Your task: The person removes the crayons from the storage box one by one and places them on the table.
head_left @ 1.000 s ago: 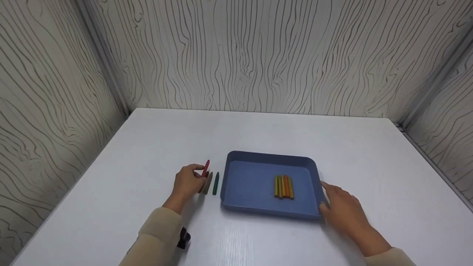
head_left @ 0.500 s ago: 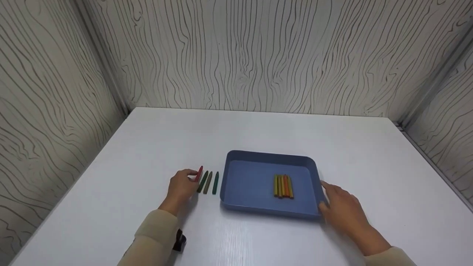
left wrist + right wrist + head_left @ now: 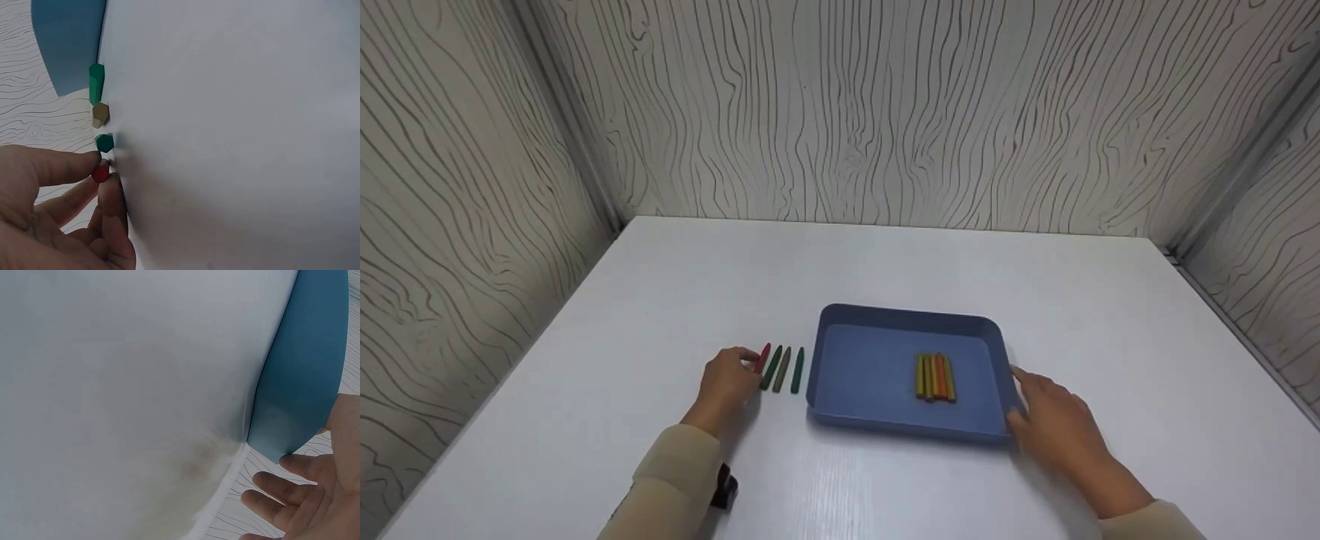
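My left hand pinches a red crayon low at the table, its thumb and a finger at the crayon's sides in the left wrist view. Beside it lie a dark green crayon, a brownish crayon and another green crayon, roughly in a row. To their right stands a blue tray, with several yellow, brownish and orange crayons side by side inside. At the tray's right wall my right hand rests with loosely spread fingers; a fingertip touches the wall.
A white table bears everything. Wood-patterned panels rise behind it and at both sides. A black object shows at the left sleeve.
With the red crayon, my left hand has moved left and down to the row's left end, uncovering the dark green crayon. My right hand and the tray have stayed put.
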Available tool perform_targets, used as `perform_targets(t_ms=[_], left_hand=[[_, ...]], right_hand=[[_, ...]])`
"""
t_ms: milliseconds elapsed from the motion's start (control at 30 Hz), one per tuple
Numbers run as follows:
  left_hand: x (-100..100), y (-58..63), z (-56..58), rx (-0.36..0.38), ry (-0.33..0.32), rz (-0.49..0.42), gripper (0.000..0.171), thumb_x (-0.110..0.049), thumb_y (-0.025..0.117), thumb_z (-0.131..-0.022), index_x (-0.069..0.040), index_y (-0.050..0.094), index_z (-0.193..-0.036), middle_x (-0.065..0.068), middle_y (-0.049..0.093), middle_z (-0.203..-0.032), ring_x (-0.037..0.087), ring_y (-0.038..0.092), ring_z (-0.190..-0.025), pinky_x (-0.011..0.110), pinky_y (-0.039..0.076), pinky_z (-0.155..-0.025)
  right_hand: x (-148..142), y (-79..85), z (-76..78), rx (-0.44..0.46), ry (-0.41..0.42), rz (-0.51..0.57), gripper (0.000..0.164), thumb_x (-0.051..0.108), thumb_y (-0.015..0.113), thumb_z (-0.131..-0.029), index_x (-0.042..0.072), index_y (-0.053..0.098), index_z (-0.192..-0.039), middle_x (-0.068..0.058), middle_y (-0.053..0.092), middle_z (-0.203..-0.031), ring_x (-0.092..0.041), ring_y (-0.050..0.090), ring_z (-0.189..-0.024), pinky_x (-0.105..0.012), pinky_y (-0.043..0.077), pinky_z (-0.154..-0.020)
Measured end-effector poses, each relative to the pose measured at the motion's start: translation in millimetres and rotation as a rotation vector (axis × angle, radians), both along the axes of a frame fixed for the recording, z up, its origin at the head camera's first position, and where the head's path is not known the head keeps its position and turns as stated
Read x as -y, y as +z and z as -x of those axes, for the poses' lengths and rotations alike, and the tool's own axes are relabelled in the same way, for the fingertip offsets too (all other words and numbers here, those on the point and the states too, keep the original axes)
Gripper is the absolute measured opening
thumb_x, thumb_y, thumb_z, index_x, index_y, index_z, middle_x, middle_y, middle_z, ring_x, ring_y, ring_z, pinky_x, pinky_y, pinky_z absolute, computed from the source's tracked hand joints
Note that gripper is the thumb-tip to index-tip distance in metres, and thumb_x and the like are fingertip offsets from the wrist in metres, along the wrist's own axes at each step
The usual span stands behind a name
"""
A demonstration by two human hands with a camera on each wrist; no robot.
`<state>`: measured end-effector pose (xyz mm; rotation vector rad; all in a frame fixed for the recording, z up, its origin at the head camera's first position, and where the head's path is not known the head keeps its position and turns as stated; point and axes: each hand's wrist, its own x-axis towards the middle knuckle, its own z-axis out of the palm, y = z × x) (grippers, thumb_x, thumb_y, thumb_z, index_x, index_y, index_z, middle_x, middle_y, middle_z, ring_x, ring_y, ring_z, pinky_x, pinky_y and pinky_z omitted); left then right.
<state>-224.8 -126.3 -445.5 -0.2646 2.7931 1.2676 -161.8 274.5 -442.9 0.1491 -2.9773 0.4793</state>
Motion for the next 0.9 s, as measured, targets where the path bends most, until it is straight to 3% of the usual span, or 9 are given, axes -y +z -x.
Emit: perform_targets(t_ms=[167, 400, 667, 900], left_hand=[[0, -0.6, -0.8, -0.009, -0.003, 0.015, 0.034, -0.001, 0.058, -0.086, 0.007, 0.06, -0.119, 0.026, 0.057, -0.122, 0.037, 0.053, -0.112, 0.049, 0.042, -0.094], [2, 0.9, 0.6, -0.008, 0.003, 0.036, 0.035, -0.003, 0.062, -0.085, 0.007, 0.061, -0.118, 0.027, 0.057, -0.122, 0.033, 0.056, -0.105, 0.046, 0.045, -0.089], [7, 2.2, 1.3, -0.018, 0.025, 0.015, 0.038, -0.009, 0.062, -0.086, 0.007, 0.058, -0.121, 0.025, 0.058, -0.119, 0.037, 0.057, -0.107, 0.047, 0.045, -0.09], [12, 6.3, 0.5, -0.062, 0.042, 0.086, 0.05, -0.022, 0.069, -0.085, 0.008, 0.057, -0.123, 0.026, 0.056, -0.121, 0.039, 0.054, -0.11, 0.049, 0.044, -0.09]], right_hand=[[0, -0.2, -0.4, 0.007, 0.0, 0.002, 0.055, 0.013, 0.055, -0.088, -0.008, 0.041, -0.137, -0.031, 0.047, -0.132, -0.048, 0.041, -0.122, -0.061, 0.027, -0.097], [0, -0.2, -0.8, 0.001, 0.0, 0.006, 0.055, 0.013, 0.055, -0.088, -0.008, 0.041, -0.137, -0.031, 0.047, -0.132, -0.048, 0.041, -0.122, -0.061, 0.028, -0.097], [0, -0.1, -0.5, -0.002, 0.0, 0.012, 0.055, 0.012, 0.055, -0.088, -0.008, 0.041, -0.137, -0.031, 0.047, -0.132, -0.048, 0.041, -0.122, -0.061, 0.027, -0.097], [0, -0.1, -0.5, -0.008, 0.005, 0.01, 0.055, 0.012, 0.055, -0.087, -0.008, 0.042, -0.137, -0.031, 0.047, -0.131, -0.048, 0.041, -0.121, -0.061, 0.028, -0.097]])
